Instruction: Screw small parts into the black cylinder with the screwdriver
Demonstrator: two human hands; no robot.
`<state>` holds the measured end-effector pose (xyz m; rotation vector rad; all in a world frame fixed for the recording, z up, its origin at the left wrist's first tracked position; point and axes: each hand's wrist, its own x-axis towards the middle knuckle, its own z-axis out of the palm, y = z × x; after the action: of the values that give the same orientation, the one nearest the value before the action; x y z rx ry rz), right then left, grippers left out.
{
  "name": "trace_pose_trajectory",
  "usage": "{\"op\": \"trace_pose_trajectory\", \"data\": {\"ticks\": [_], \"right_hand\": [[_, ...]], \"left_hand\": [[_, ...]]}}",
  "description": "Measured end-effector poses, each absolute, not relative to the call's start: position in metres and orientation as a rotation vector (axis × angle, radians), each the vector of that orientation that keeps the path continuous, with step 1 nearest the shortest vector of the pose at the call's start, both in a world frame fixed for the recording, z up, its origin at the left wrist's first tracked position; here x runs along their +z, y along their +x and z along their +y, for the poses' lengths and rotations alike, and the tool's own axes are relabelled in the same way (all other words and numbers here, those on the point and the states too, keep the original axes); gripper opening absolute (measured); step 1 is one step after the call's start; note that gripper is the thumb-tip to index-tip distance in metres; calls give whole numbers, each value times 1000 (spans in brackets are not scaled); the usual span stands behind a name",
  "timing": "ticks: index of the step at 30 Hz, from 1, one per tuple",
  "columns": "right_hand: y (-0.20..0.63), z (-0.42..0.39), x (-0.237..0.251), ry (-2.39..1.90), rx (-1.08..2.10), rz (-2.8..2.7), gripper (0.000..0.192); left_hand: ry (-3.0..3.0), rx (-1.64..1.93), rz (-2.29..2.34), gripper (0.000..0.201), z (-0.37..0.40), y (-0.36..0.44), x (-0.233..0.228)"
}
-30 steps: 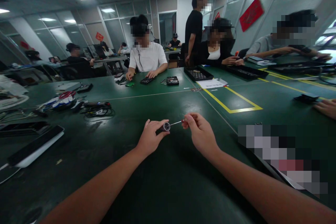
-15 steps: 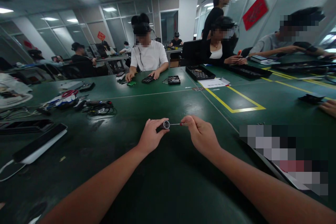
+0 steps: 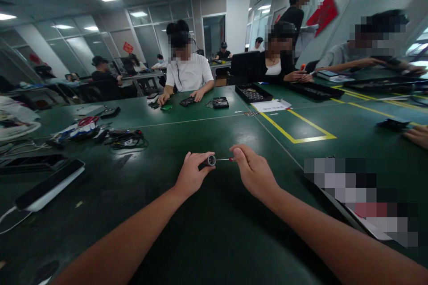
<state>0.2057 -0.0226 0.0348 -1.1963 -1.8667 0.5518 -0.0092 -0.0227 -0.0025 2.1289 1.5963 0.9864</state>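
My left hand (image 3: pixel 193 171) is closed around a dark cylindrical part (image 3: pixel 211 160), whose round, silvery-rimmed open end faces me. Its inside is too small to make out. In my right hand (image 3: pixel 252 170) is a screwdriver (image 3: pixel 224 159) with a thin metal shaft and a reddish handle, mostly hidden by the fingers. The shaft lies level and points left, its tip at the right side of the cylindrical part. Both hands are held above the green table (image 3: pixel 207 236).
On the left lie a black-and-white bar-shaped device (image 3: pixel 50 187), a heap of cables (image 3: pixel 129 139) and dark trays (image 3: pixel 31 163). A pixelated sheet (image 3: pixel 361 205) lies at right. Across the table a person in white (image 3: pixel 189 73) handles parts near a black tray (image 3: pixel 253 93).
My right hand's fingers have shifted slightly on the screwdriver handle, the index finger lifting a little. My left hand keeps the cylindrical part in nearly the same place.
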Motion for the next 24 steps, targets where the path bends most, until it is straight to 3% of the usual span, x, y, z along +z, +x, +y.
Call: {"op": "trace_pose_trajectory", "data": {"ticks": [11,16,24], "right_hand": [[203,-22,27,-1074,749,-1674,15],[201,-9,21,-1108,1010,-1300,29],[200,-7,19,-1087,975,-1273,29]], "left_hand": [[2123,1001,1602,37,-23,-10,-3],[2295,962,1590,39,-25,-10,3],[2267,915,1646,38,-23,-14,-1]]}}
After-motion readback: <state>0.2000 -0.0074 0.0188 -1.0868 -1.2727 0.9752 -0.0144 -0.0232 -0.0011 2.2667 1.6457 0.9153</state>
